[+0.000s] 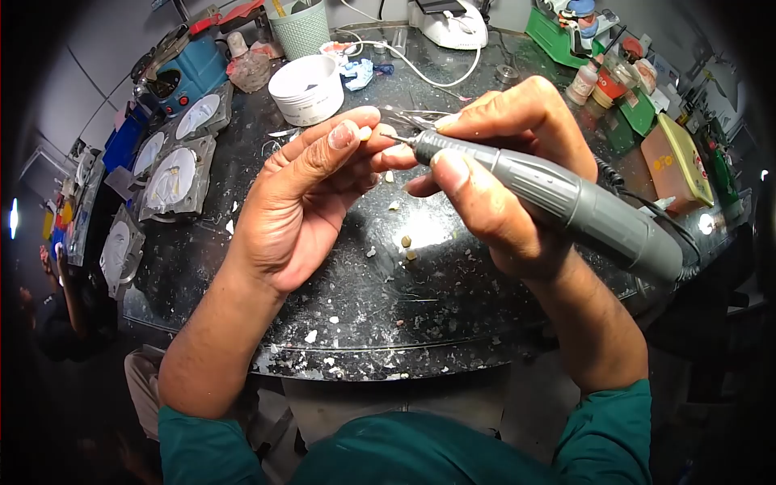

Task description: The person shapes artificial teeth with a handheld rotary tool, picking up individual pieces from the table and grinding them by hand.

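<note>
My right hand is closed around a grey rotary handpiece, whose thin metal bur points left. Between the thumb and fingertips of my left hand sits a small cream-coloured, tooth-like piece. The bur's tip is close to that piece; whether they touch I cannot tell. Below the hands, several small chips lie on the dark speckled tabletop, among them a brownish bit. A black coiled cord runs beside the handpiece's rear end.
Metal flasks with white plaster stand at the left. Behind my hands are a white round tub, a pale green basket and crumpled blue material. Green bins and a yellowish box line the right. Another person is at far left.
</note>
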The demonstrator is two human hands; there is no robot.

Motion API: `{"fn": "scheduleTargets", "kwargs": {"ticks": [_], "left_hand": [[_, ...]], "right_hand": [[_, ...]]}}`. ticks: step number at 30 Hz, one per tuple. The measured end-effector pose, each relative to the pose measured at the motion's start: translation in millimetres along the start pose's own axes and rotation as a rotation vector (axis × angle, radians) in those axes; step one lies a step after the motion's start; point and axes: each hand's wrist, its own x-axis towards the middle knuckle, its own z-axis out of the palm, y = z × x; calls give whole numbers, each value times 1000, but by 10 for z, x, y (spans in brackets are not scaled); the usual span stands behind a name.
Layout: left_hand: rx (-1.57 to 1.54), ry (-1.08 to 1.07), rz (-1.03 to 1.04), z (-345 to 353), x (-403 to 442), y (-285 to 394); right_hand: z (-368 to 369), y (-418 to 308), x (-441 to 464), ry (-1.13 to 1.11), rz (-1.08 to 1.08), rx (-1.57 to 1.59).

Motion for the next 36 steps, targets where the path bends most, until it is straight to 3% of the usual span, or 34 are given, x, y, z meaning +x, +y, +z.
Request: {"fn": "scheduleTargets", "kwargs": {"ticks": [3,8,10,11,14,17,20,26,33,36], "left_hand": [[21,-42,22,-8,6,1],[765,164,71,164,17,-31],[1312,147,109,218,-48,-51],[1572,32,146,224,-60,-44],[1704,-166,170,169,-60,-89],[1734,-231,250,129,-37,-114],[1721,-230,180,123,-38,-127],[1532,72,292,160,13,-26],[1772,103,367,1,84,-56],[1844,75,284,-111,150,-81]], "right_hand": [[-6,17,-1,0,-19,-3],[-86,46,33,31,-23,-104],[-96,54,31,45,-24,-117],[-103,52,34,49,-27,-120],[-117,69,27,57,-28,-125],[-113,82,20,64,-32,-128],[-117,88,21,64,-37,-130],[-136,109,19,74,-50,-139],[-137,136,48,88,-93,-158],[-130,173,69,101,-145,-184]]}}
